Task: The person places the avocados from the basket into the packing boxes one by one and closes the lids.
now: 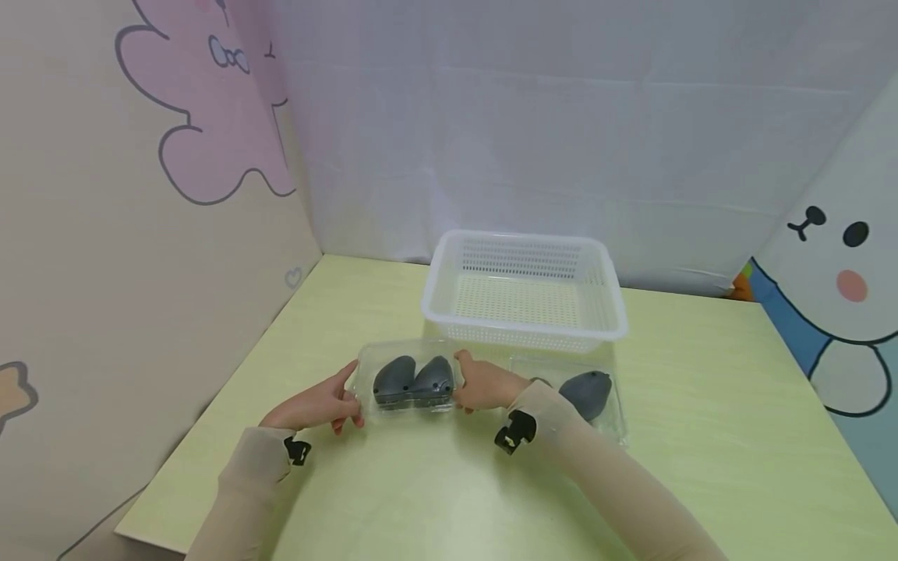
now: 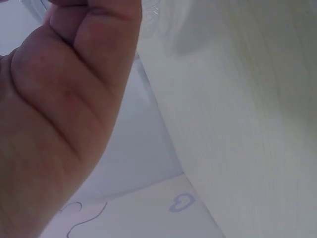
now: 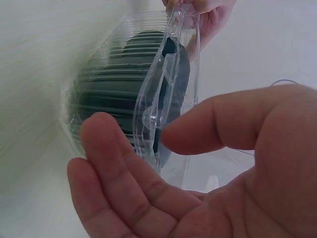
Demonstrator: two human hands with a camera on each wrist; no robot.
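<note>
A clear plastic clamshell box (image 1: 404,407) with two dark grey, teardrop-shaped things (image 1: 395,379) in it lies between my hands in the head view. My left hand (image 1: 319,401) holds its left end, index finger at the back corner and thumb at the front. At the right end my right hand (image 1: 489,383) grips the box, index finger at the back corner. The right wrist view shows the right thumb (image 3: 198,131) against the box's lidded rim (image 3: 151,119), other fingers along its side. Only part of the left palm (image 2: 64,99) fills the left wrist view.
Behind the box stands a white perforated plastic basket (image 1: 522,321). Another clear box (image 1: 617,421) with a dark grey teardrop-shaped thing (image 1: 586,394) lies to the right, partly hidden by my right forearm. A cartoon-printed wall (image 1: 140,257) borders the pale yellow table (image 1: 393,499) on the left.
</note>
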